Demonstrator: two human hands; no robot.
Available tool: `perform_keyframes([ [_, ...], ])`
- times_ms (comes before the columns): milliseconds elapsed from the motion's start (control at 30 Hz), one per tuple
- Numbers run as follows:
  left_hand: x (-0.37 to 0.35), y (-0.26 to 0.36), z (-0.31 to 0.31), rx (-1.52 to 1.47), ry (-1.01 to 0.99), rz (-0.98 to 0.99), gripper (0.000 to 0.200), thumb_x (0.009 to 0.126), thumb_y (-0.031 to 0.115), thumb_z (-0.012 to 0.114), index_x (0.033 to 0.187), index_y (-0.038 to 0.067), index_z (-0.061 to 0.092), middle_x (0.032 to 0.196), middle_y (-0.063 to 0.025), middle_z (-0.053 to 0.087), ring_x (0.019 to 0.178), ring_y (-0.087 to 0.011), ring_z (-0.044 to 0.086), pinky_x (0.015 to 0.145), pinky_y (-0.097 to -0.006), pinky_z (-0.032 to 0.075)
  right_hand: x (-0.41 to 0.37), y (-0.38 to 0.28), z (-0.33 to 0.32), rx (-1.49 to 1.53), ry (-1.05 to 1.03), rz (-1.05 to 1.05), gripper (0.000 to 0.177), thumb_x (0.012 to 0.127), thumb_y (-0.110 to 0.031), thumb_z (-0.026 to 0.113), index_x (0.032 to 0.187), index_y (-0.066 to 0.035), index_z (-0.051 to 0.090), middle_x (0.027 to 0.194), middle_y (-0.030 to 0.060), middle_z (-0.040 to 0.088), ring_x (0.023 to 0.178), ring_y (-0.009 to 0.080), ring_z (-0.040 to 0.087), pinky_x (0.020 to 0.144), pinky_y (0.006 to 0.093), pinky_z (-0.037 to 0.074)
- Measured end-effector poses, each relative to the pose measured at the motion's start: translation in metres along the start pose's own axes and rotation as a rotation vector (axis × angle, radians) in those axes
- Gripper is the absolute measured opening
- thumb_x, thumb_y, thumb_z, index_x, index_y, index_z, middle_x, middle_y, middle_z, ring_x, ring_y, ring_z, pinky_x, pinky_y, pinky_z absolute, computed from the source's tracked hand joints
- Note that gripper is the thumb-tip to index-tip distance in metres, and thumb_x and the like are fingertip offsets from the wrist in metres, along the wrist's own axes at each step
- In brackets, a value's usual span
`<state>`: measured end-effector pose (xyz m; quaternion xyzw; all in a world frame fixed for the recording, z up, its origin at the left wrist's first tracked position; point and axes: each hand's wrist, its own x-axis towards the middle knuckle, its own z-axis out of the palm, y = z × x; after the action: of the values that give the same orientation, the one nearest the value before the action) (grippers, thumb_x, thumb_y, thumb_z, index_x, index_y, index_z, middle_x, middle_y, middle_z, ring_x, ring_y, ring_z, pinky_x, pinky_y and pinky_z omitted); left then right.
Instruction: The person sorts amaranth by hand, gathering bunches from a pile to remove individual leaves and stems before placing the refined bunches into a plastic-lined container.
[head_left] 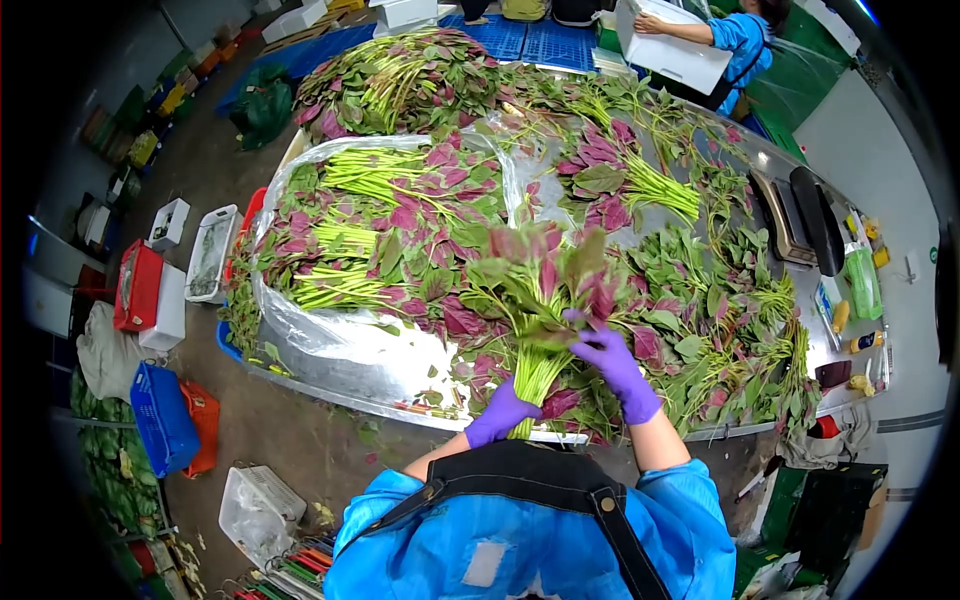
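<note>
In front of my body stands a bunch of amaranth greens (541,375), its pale green stems down and its green and purple leaves up. My left hand (505,412), in a purple glove, is closed around the lower stems. My right hand (612,365), gloved in purple too, is at the bunch's right side with its fingers apart, close to the leaves. Some fingertips are partly hidden by leaves. To the left, stacked bunches of amaranth (345,285) lie on a clear plastic sheet (340,338). Loose amaranth stalks (700,300) spread over the table to the right.
A large amaranth pile (400,80) and another bunch (660,190) lie farther back on the metal table (385,365). A scale (785,215) stands at the right. Behind, a co-worker (740,45) carries a white box (672,48). Blue crates (163,418) stand on the floor.
</note>
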<state>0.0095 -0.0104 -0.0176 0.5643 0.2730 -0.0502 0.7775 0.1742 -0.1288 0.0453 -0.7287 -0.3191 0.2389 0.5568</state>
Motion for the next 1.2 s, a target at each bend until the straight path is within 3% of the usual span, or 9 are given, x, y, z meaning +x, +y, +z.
perform_keyframes([
  [67, 0.0, 0.002, 0.0, -0.071, -0.023, -0.02, 0.059, 0.057, -0.006, 0.065, 0.113, 0.001, 0.049, 0.098, -0.0052, 0.059, 0.087, -0.016, 0.056, 0.076, -0.0279, 0.046, -0.01, 0.0, -0.014, 0.499, -0.095, 0.196, 0.024, 0.074, -0.017, 0.069, 0.092, -0.002, 0.063, 0.104, 0.0071, 0.053, 0.089, 0.0149, 0.052, 0.078, 0.0282, 0.04],
  [167, 0.005, -0.002, 0.0, -0.084, -0.125, -0.056, 0.063, 0.06, -0.01, 0.063, 0.12, 0.001, 0.044, 0.107, -0.006, 0.057, 0.098, -0.018, 0.055, 0.084, -0.029, 0.044, 0.003, 0.055, -0.035, -0.326, -0.176, 0.008, 0.03, 0.076, -0.016, 0.067, 0.102, -0.003, 0.06, 0.099, 0.0056, 0.057, 0.091, 0.0143, 0.052, 0.083, 0.0269, 0.039],
  [333, 0.003, 0.007, 0.002, -0.156, -0.169, -0.128, 0.065, 0.06, -0.009, 0.063, 0.121, 0.001, 0.044, 0.108, -0.0057, 0.057, 0.099, -0.0172, 0.055, 0.083, -0.029, 0.044, 0.01, 0.021, -0.01, 0.196, 0.082, 0.443, 0.058, 0.076, -0.014, 0.066, 0.126, -0.003, 0.041, 0.121, 0.0116, 0.05, 0.078, 0.0137, 0.056, 0.075, 0.0263, 0.045],
  [400, 0.003, 0.007, 0.001, -0.157, -0.187, -0.176, 0.065, 0.06, -0.009, 0.063, 0.122, 0.001, 0.044, 0.108, -0.0055, 0.057, 0.098, -0.0169, 0.055, 0.083, -0.0291, 0.044, 0.013, -0.005, 0.007, -0.035, -0.005, -0.186, 0.056, 0.075, -0.015, 0.067, 0.125, -0.005, 0.044, 0.129, 0.0107, 0.043, 0.075, 0.012, 0.057, 0.067, 0.0269, 0.046],
  [467, 0.002, 0.004, 0.005, -0.199, -0.135, -0.114, 0.064, 0.06, -0.009, 0.063, 0.121, 0.0, 0.044, 0.107, -0.0057, 0.057, 0.096, -0.0169, 0.055, 0.082, -0.0292, 0.044, 0.009, -0.035, 0.012, -0.186, -0.275, 0.124, 0.059, 0.073, -0.02, 0.068, 0.126, -0.011, 0.045, 0.134, 0.0095, 0.039, 0.088, 0.0185, 0.06, 0.074, 0.0311, 0.047],
  [867, 0.001, -0.005, 0.017, 0.111, -0.004, -0.001, 0.055, 0.056, -0.003, 0.069, 0.107, 0.001, 0.049, 0.096, -0.0062, 0.058, 0.087, -0.0169, 0.056, 0.076, -0.0292, 0.046, 0.065, 0.001, 0.06, -1.084, -0.363, 0.085, 0.025, 0.067, -0.015, 0.059, 0.09, -0.008, 0.066, 0.136, 0.0201, 0.032, 0.077, 0.0282, 0.062, 0.069, 0.0391, 0.049],
  [1100, -0.001, 0.008, 0.002, -0.241, -0.195, -0.137, 0.046, 0.066, -0.005, 0.06, 0.111, 0.0, 0.05, 0.101, -0.0069, 0.059, 0.093, -0.0184, 0.057, 0.081, -0.0286, 0.045, -0.017, -0.005, 0.055, -0.428, 0.142, -0.484, 0.014, 0.074, -0.011, 0.064, 0.087, -0.012, 0.067, 0.109, 0.0085, 0.06, 0.062, 0.0219, 0.061, 0.058, 0.031, 0.048],
  [1167, 0.001, 0.005, -0.005, -0.279, -0.207, -0.191, 0.046, 0.066, -0.003, 0.06, 0.111, 0.0, 0.051, 0.101, -0.0065, 0.059, 0.094, -0.018, 0.056, 0.081, -0.0287, 0.044, -0.046, 0.011, 0.044, -0.006, 0.007, -0.245, 0.021, 0.074, -0.012, 0.066, 0.095, -0.013, 0.066, 0.092, 0.0073, 0.066, 0.064, 0.0172, 0.062, 0.06, 0.0292, 0.048],
  [1200, 0.001, 0.004, -0.008, -0.318, -0.224, -0.245, 0.045, 0.066, -0.002, 0.061, 0.111, -0.001, 0.052, 0.101, -0.0061, 0.058, 0.095, -0.0175, 0.056, 0.082, -0.0288, 0.043, -0.057, 0.0, 0.026, 0.405, -0.167, 0.301, 0.026, 0.074, -0.01, 0.067, 0.1, -0.013, 0.065, 0.08, 0.0063, 0.066, 0.064, 0.0153, 0.061, 0.061, 0.0277, 0.048],
])
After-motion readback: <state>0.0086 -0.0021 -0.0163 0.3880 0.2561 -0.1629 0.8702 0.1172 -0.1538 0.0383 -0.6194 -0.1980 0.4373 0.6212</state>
